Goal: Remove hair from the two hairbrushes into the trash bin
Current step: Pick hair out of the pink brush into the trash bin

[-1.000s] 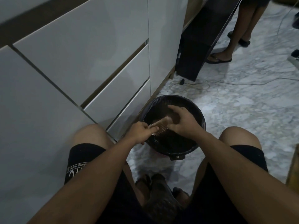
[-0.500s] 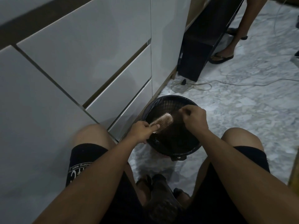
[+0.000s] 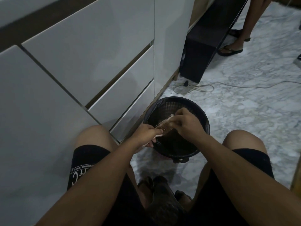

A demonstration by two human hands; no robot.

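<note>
White cabinet front (image 3: 73,66) with drawer seams fills the left, its bottom edge running diagonally down to the marble floor (image 3: 252,111); open floor spreads right and ahead of the bin. A dark low unit (image 3: 205,51) stands further back against the cabinet line, a second person's sandalled foot (image 3: 230,50) just beside it, and a thin cable (image 3: 228,84) trails across the floor behind the bin. The black mesh trash bin (image 3: 201,147) sits on the floor, its left rim touching or nearly touching the cabinet base, between the seated person's bare knees. Left hand (image 3: 145,134) grips the handle end of the hairbrush (image 3: 164,125), fingers curled round it, at the bin's near-left rim. The brush slants up and right over the bin's opening, bristles facing up. Right hand (image 3: 185,123) is over the far half of the brush head, fingers bent down into the bristles, pinching at them; cannot tell if hair is caught between the fingertips. Bin interior is too dark to read. A dark patterned object (image 3: 162,201), likely footwear, lies low between the legs.
</note>
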